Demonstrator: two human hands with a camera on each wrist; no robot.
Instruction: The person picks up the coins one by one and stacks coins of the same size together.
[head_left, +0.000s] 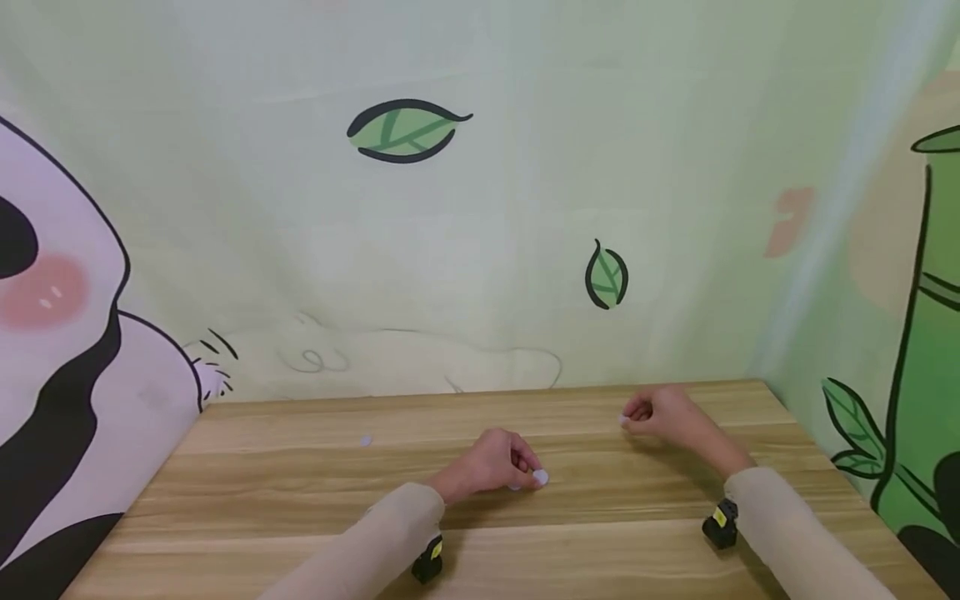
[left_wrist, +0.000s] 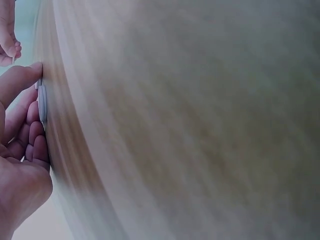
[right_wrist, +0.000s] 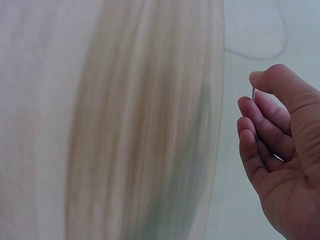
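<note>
Over the middle of the wooden table, my left hand (head_left: 491, 462) pinches a small white disc (head_left: 541, 477) at the tips of thumb and forefinger. A second white disc (head_left: 514, 487) shows under its fingers; edge-on in the left wrist view, this pale disc (left_wrist: 43, 103) lies close against the curled fingers. I cannot tell whether the hand holds it too. Farther right, near the back edge, my right hand (head_left: 667, 417) grips another white disc (head_left: 624, 420); the right wrist view shows its thin edge (right_wrist: 253, 93) between thumb and fingertip. That hand is raised above the tabletop.
Another white disc (head_left: 366, 440) lies flat on the table (head_left: 300, 492) at the back left. Behind the table hangs a cloth backdrop (head_left: 480, 250) printed with leaves, a panda and bamboo. Each wrist wears a small black camera (head_left: 722, 525).
</note>
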